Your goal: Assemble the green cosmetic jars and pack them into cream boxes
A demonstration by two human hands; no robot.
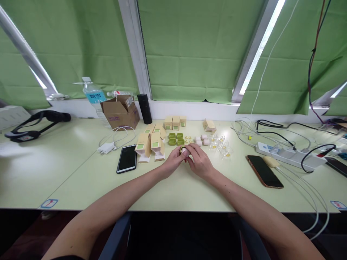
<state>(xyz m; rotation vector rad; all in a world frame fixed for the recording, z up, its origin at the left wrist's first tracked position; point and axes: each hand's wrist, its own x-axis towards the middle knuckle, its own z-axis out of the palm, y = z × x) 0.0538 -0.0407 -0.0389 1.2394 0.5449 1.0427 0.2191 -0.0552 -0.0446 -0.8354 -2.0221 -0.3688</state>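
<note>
- At the centre of the frame, the person's left hand (173,159) and right hand (201,161) pinch a small green-and-pale piece (185,152) between them; the fingers cover much of it.
- Uneven finger pressure could make it slip, since it is small.
- Dropped, it might knock the green square cups (172,142) just above the hands.
- A rightward swing of the right hand could scatter the pale pink cylinders (206,142) or tip the light-looking clear plastic cups (227,153), right of centre.
</note>
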